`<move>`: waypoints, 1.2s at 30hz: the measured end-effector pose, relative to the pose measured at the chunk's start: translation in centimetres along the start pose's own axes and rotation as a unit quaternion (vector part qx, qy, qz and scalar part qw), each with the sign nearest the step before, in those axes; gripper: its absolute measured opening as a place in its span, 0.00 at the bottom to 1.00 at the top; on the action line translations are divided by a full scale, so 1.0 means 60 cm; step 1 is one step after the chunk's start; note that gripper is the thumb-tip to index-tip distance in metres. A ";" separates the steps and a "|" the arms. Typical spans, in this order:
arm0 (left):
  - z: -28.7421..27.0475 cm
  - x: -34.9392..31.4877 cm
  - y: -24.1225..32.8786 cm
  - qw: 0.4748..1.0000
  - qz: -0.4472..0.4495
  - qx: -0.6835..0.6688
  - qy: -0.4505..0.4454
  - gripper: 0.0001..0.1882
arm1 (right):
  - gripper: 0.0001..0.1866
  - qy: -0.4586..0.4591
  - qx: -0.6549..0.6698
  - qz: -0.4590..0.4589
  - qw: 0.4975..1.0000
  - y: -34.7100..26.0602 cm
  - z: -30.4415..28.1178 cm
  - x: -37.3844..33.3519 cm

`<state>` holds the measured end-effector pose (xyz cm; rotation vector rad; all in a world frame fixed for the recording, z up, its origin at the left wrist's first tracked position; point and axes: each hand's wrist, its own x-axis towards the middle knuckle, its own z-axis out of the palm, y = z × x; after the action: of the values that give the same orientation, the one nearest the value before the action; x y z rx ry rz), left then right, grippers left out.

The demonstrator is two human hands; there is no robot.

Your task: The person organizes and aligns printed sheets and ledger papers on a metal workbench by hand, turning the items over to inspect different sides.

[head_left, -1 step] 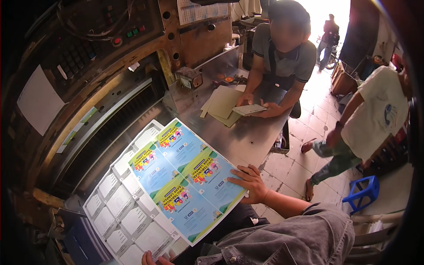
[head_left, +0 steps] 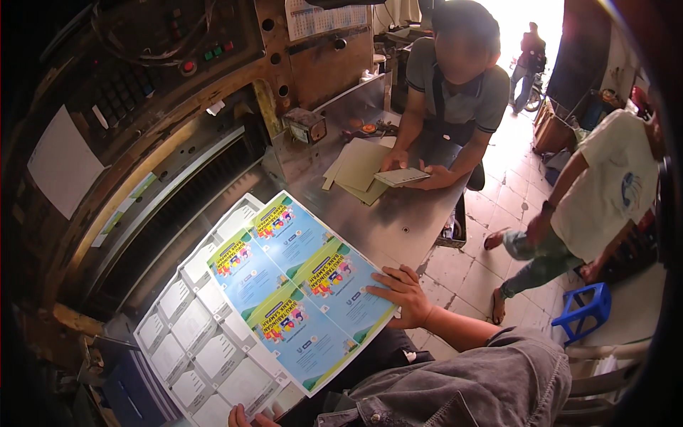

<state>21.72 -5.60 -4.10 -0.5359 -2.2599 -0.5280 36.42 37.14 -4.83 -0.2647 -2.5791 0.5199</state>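
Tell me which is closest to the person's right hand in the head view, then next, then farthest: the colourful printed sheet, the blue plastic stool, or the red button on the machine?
From the right hand:
1. Colourful printed sheet: under the fingers, touching.
2. Blue plastic stool: on the floor, off to the right.
3. Red button: far up on the machine panel, upper left.

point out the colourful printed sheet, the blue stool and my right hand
colourful printed sheet [head_left: 302,285], head view, on its middle panels
blue stool [head_left: 582,311], head view, on its seat top
right hand [head_left: 398,293], head view, on the back of the hand resting at the sheet's edge
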 end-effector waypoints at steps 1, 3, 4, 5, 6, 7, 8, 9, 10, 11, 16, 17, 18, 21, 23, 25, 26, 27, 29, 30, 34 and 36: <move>0.001 0.000 -0.001 1.000 0.001 0.000 0.000 0.25 | 0.43 0.000 0.000 0.000 1.000 0.001 0.001 -0.001; 0.003 -0.002 -0.004 1.000 0.010 -0.001 0.005 0.25 | 0.43 0.000 0.001 0.001 1.000 0.002 0.003 -0.001; 0.004 -0.001 -0.004 1.000 0.010 0.000 0.005 0.25 | 0.43 -0.001 0.000 0.000 1.000 0.002 0.003 -0.001; 0.004 -0.001 -0.003 1.000 0.008 -0.006 0.007 0.25 | 0.44 -0.003 -0.002 -0.001 1.000 0.002 0.004 -0.001; 0.004 0.000 -0.002 1.000 0.006 -0.012 0.008 0.25 | 0.44 -0.003 -0.002 -0.001 1.000 0.003 0.004 -0.001; 0.003 0.001 -0.001 1.000 0.006 -0.012 0.008 0.25 | 0.44 -0.004 -0.002 0.000 1.000 0.003 0.005 -0.001; 0.001 0.003 -0.001 1.000 0.008 -0.015 0.002 0.25 | 0.44 -0.005 -0.002 0.000 1.000 0.004 0.005 -0.002; 0.000 0.004 -0.001 1.000 0.010 -0.017 -0.003 0.24 | 0.44 -0.006 -0.002 0.000 1.000 0.004 0.005 -0.002; 0.000 0.004 -0.002 1.000 0.010 -0.017 -0.004 0.24 | 0.44 -0.006 -0.002 0.003 1.000 0.004 0.006 -0.002; 0.000 0.003 -0.003 1.000 0.014 -0.017 -0.003 0.24 | 0.44 -0.006 -0.001 0.005 1.000 0.003 0.006 -0.003; -0.001 0.004 0.001 1.000 0.010 -0.010 0.001 0.24 | 0.45 -0.009 -0.003 0.004 1.000 0.003 0.005 0.000; -0.003 0.007 0.003 1.000 0.015 -0.011 0.002 0.24 | 0.45 -0.015 -0.003 0.005 1.000 0.005 0.004 0.003; -0.002 0.010 0.005 1.000 0.019 -0.011 0.003 0.24 | 0.45 -0.014 -0.002 0.002 1.000 0.009 0.005 0.003; -0.005 0.013 0.000 0.999 0.034 -0.040 -0.005 0.25 | 0.45 -0.009 -0.003 0.005 1.000 0.004 0.005 -0.006; -0.005 0.012 0.003 0.999 0.029 -0.032 -0.003 0.25 | 0.45 -0.016 -0.006 0.007 1.000 -0.001 -0.004 0.001; -0.006 0.009 0.002 0.999 0.023 -0.034 0.004 0.26 | 0.45 -0.022 -0.006 0.009 1.000 -0.004 -0.006 0.001; -0.004 0.009 0.003 0.999 0.023 -0.036 0.002 0.26 | 0.44 -0.026 -0.007 0.009 1.000 -0.005 -0.009 0.002; -0.001 0.009 0.005 0.999 0.016 -0.036 0.014 0.27 | 0.44 -0.027 -0.008 0.011 1.000 -0.007 -0.014 0.003; -0.001 0.008 0.006 0.999 0.008 -0.035 0.025 0.27 | 0.44 -0.058 -0.014 0.008 0.998 -0.014 -0.027 0.007; -0.003 0.007 0.004 0.999 0.008 -0.033 0.019 0.27 | 0.44 -0.059 -0.014 0.010 0.998 -0.017 -0.034 0.010; -0.009 0.012 0.004 0.999 0.023 -0.033 0.015 0.27 | 0.42 -0.071 0.010 -0.021 0.997 -0.010 -0.046 0.023; 0.005 -0.033 -0.043 0.999 -0.006 -0.031 -0.033 0.22 | 0.42 -0.068 0.048 -0.034 0.996 0.001 -0.043 0.033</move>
<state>21.47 -7.99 -6.30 -0.5796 -2.3170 -0.5947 36.04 38.53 -1.93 -0.1114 -2.6742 0.6540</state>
